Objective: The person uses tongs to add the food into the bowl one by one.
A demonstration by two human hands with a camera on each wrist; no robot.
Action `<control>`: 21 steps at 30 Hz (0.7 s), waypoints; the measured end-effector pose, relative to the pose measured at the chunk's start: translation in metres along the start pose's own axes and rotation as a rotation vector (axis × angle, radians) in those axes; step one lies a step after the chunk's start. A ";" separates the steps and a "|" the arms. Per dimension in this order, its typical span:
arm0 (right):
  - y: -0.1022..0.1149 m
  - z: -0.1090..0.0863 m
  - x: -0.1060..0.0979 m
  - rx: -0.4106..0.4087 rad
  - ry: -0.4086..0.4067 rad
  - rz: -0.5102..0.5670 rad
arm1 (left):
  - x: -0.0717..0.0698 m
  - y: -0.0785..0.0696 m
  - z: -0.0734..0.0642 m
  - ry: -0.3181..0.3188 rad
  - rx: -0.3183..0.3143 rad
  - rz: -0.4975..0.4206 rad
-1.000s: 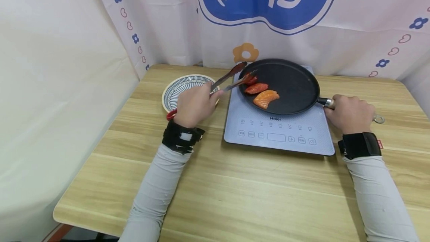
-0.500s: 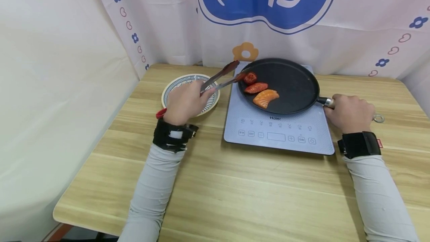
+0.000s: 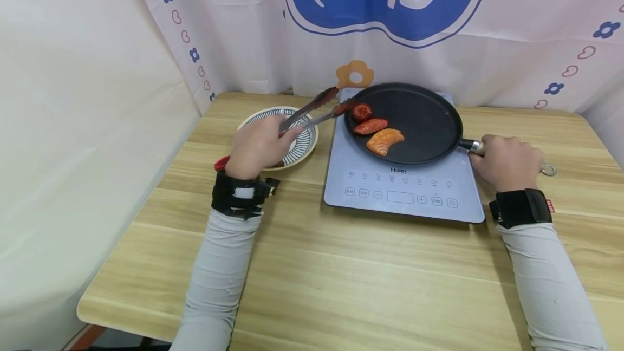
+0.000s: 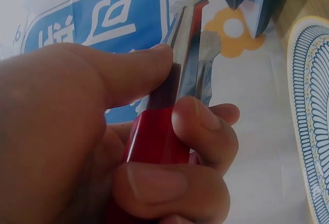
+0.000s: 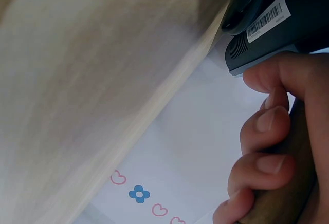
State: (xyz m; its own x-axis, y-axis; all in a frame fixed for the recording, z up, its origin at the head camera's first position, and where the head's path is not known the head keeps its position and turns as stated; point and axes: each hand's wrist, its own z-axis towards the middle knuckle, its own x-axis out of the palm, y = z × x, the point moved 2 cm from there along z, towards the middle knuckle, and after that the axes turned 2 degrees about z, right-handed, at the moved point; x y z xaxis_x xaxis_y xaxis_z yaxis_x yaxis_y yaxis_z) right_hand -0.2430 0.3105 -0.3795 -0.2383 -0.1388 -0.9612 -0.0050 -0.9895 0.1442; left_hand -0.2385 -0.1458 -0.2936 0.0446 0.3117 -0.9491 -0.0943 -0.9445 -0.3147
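My left hand [image 3: 258,145] grips metal tongs [image 3: 312,114] with a red handle [image 4: 158,139], its thumb and fingers wrapped round them. The tongs' arms stand apart with nothing between their tips, which point at the pan's left edge. Curled round the wooden handle of a flat black frying pan [image 3: 424,123] is my right hand [image 3: 508,162]. Along the pan's left side lie a round red tomato-like piece [image 3: 362,112], a long red piece [image 3: 371,126] and an orange salmon slice [image 3: 385,141]. A patterned plate [image 3: 306,142] sits partly hidden beneath my left hand.
Under the pan is a pale induction cooktop [image 3: 404,210] with printed buttons, on a wooden table [image 3: 341,275]. A white curtain [image 3: 253,26] with a blue sign hangs right behind the table's far edge. A small brown bit [image 3: 280,164] shows at the plate's near rim.
My left hand has drawn the tongs leftward, away from the round red piece, which now lies in the pan on its own. My right hand stays on the pan handle.
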 end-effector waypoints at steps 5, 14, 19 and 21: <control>0.000 0.000 0.000 -0.001 -0.003 0.001 | -0.003 0.004 -0.001 0.031 -0.009 -0.009; -0.001 0.000 0.000 -0.002 -0.006 0.001 | -0.009 0.013 -0.002 0.059 -0.023 0.009; -0.001 0.000 0.001 -0.002 -0.014 0.008 | -0.014 0.019 -0.005 0.079 -0.028 0.022; -0.001 0.000 0.001 -0.002 -0.016 0.007 | -0.016 0.020 -0.006 0.083 -0.024 0.020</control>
State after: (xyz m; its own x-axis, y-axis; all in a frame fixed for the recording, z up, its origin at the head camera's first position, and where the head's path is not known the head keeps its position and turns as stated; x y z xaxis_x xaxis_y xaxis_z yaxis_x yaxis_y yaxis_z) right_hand -0.2435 0.3118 -0.3806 -0.2538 -0.1453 -0.9563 -0.0017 -0.9886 0.1507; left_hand -0.2351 -0.1707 -0.2850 0.1251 0.2838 -0.9507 -0.0726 -0.9530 -0.2941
